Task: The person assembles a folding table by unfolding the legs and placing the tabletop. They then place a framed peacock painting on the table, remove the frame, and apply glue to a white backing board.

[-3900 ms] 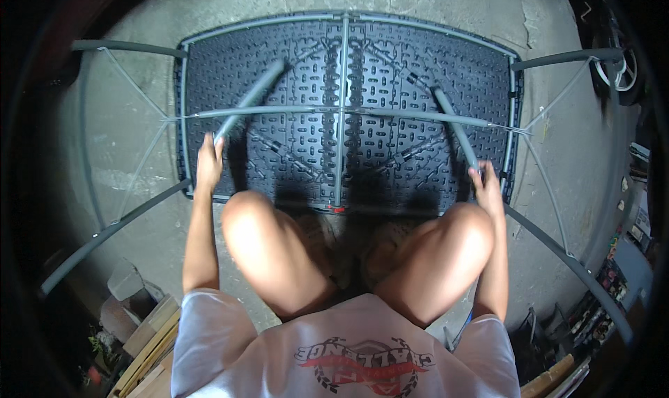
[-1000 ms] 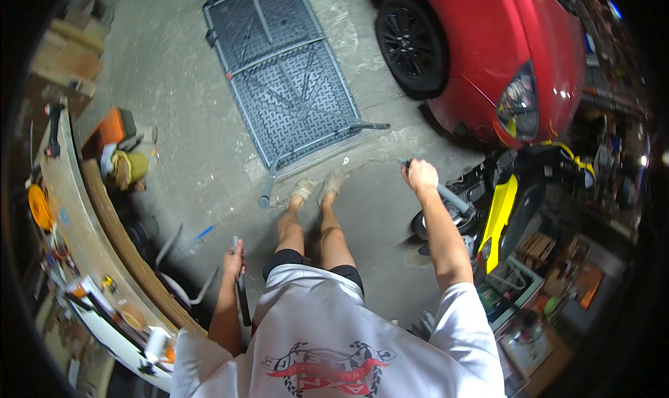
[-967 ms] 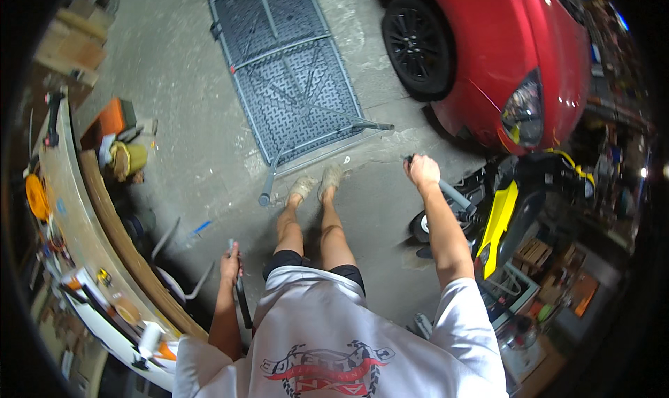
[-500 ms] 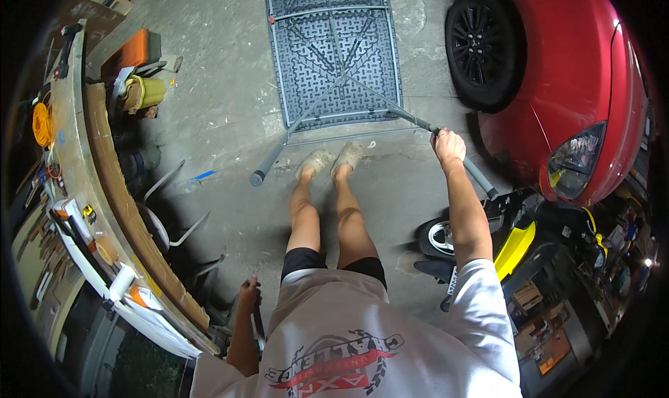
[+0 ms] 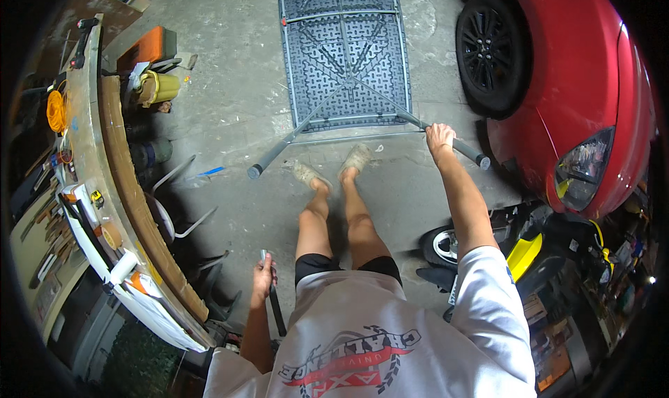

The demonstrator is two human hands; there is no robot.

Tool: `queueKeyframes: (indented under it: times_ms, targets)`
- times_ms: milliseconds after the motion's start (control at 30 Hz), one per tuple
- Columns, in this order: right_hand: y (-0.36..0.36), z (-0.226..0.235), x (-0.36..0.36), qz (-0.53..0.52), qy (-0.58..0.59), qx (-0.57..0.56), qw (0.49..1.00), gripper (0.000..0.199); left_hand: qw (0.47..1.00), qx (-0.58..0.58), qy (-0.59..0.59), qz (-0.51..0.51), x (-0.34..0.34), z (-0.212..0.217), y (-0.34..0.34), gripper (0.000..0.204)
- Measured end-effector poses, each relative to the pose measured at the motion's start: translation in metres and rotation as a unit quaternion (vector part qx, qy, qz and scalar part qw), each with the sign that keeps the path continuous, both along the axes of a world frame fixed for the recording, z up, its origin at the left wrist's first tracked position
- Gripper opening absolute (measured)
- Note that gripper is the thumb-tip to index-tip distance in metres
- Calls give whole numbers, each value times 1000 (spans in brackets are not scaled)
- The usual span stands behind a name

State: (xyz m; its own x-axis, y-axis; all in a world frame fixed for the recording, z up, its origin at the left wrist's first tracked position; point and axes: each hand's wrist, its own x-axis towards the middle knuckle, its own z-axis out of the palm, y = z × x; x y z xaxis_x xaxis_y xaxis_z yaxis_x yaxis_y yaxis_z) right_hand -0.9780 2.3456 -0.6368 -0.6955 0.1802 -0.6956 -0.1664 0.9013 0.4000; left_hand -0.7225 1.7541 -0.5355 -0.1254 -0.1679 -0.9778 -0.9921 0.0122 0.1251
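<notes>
A dark grey folding table [image 5: 348,91] lies upside down on the floor ahead of my feet, its ribbed underside and metal frame showing. Two grey tubular legs reach from it toward me: a left leg [image 5: 282,146] and a right leg [image 5: 463,147], each with a capped end. My right hand [image 5: 440,139], arm stretched forward, is closed around the right leg. Low at my left side, my left hand [image 5: 263,276] is closed on a dark rod [image 5: 277,311] with a pale metal tip above the fist; its lower end is hidden by my shirt.
A red car [image 5: 571,63] stands at the right, with a motorbike [image 5: 519,255] nearer me. Along the left runs a workbench [image 5: 87,112] with tools and an orange cord coil [image 5: 56,111]. Beside it are a yellow bucket [image 5: 164,88], an orange box [image 5: 143,48] and bent white tubing [image 5: 195,220].
The right leg's free end has swung farther from my body, with my right hand still on it. My left hand has risen, showing more of the rod. My feet have spread apart.
</notes>
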Motion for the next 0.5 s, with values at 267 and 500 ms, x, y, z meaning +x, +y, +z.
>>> queueKeyframes:
  times_ms: [267,500]
  targets:
    - [15,-9,-1,8,32,44,998,33,998,-1,-68,10,39,5,2,48]
    - [11,-7,-4,29,7,68,997,27,996,6,-63,61,52,0,3,46]
